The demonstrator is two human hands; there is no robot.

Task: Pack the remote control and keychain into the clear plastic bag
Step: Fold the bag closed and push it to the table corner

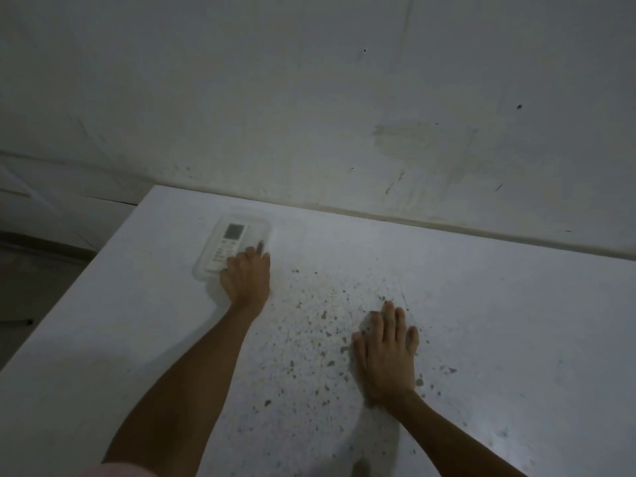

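Note:
A white remote control (pixel 230 243) with a grey screen lies inside the clear plastic bag (pixel 256 222) near the table's far left corner. A small dark object (pixel 260 245), possibly the keychain, shows at the bag's right side just past my fingertips. My left hand (pixel 245 277) lies over the bag's near end, fingers curled on the bag and the remote's lower part. My right hand (pixel 385 352) rests flat on the table, palm down and fingers spread, well to the right of the bag and nearer to me.
The white table (pixel 499 339) is speckled with dark chips between my hands. Its left edge (pixel 86 280) drops off close to the bag. A scuffed white wall (pixel 344 115) runs along the table's far edge.

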